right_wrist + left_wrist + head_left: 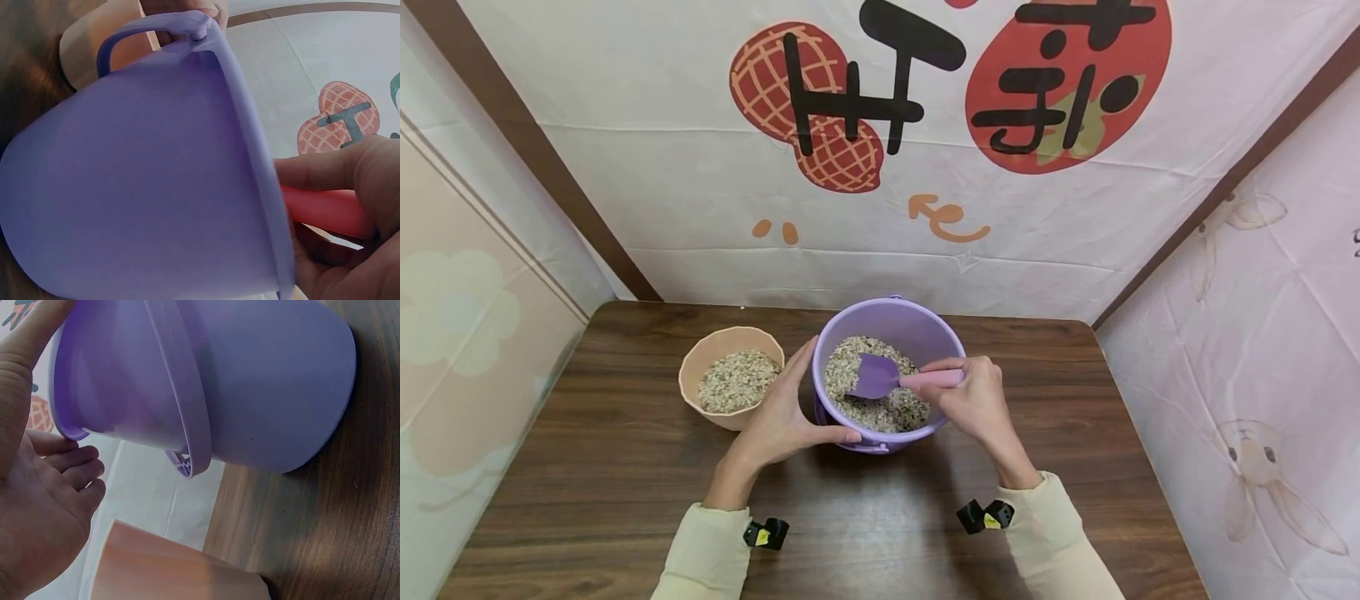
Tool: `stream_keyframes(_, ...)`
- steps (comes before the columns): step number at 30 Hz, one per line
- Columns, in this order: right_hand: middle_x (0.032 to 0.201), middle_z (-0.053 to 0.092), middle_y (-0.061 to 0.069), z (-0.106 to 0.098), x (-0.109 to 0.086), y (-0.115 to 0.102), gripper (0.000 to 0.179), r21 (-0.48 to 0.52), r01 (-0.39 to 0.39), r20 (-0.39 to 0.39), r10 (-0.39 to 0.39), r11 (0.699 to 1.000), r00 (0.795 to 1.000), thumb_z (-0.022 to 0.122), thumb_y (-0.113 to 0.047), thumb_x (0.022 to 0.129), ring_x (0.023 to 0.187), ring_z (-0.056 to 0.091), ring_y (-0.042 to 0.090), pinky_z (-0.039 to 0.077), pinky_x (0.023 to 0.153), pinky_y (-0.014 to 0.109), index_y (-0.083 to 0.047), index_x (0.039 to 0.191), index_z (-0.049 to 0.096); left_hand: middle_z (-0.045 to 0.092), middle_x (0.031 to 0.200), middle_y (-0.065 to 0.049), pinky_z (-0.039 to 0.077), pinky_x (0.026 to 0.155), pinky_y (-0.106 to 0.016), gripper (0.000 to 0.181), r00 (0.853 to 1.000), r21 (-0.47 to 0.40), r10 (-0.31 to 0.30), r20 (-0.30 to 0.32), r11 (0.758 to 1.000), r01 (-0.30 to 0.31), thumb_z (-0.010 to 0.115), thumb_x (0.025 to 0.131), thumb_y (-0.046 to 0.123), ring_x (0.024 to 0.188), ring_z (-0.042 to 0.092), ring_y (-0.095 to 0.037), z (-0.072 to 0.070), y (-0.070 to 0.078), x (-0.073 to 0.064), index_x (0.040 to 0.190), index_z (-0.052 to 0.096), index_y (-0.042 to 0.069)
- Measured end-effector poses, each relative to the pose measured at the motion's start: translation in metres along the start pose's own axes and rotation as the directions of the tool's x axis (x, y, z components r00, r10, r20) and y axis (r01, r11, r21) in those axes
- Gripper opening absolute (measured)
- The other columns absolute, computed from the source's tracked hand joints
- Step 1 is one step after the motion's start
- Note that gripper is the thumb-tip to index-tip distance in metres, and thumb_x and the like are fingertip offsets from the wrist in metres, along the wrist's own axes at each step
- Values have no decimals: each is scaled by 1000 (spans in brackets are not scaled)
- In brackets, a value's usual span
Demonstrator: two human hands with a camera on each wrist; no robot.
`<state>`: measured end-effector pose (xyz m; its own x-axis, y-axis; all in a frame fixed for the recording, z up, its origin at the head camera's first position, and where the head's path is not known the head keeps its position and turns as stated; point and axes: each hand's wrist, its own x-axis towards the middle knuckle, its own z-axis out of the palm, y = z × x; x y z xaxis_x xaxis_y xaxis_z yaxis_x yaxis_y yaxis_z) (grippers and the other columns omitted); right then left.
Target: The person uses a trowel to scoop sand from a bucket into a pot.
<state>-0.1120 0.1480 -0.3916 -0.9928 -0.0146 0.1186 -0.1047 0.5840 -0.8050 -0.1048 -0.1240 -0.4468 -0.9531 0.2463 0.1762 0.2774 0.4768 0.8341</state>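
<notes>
A purple bucket [951, 321] stands on the table, part filled with pale, speckled grains [853, 354]. My left hand [782, 421] grips its rim from the left, thumb along the near edge and fingers on the far left side; in the left wrist view the fingertips [94, 453] lie right at the rim. In my right hand [977, 396] is the pink handle of a small shovel [877, 377], reaching in over the bucket's right rim. The shovel's purple blade lies over the grains inside, pointing left. The right wrist view shows the handle [328, 209], while the bucket wall hides the blade.
Left of the bucket, close to my left hand, stands a peach bowl [692, 367] with a faceted rim, holding similar grains. The bucket's handle [187, 406] hangs down against its side. Behind the wooden table [602, 475] hangs a printed white cloth [700, 200].
</notes>
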Motion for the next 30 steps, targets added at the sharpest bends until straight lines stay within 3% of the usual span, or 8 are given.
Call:
stream_keyframes(8,75,75,-10,8,4,3,17,37,31,-10,-31,999,999,91,-18,73,76,70,13,52,67,33,-15,89,83,27,165,-8,24,118,-58,141,1000,1,-1,0,1000,1,98,52,56,149,26,-30,0,0,-1,163,22,15)
stream_keyframes(16,79,76,-10,8,6,4,17,35,62,9,-62,997,998,91,-18,72,79,69,13,51,66,32,-17,87,83,27,165,-5,25,118,-58,141,1000,1,2,0,1000,-2,98,52,56,149,27,-29,-1,0,0,163,21,17)
stream_keyframes(23,77,76,-7,8,5,8,18,122,51,14,-53,991,998,91,-16,74,73,71,14,54,57,28,-17,90,83,27,165,-8,24,118,-58,141,1000,2,5,-3,1000,-5,98,52,55,149,26,-30,-1,1,-1,163,22,16)
stream_keyframes(30,83,77,-1,4,1,10,22,250,1,31,-9,968,999,93,-18,74,79,73,16,58,66,26,-13,93,83,27,165,-8,24,118,-59,141,1000,8,2,-2,1000,-2,98,52,56,149,27,-30,-1,1,0,163,21,15)
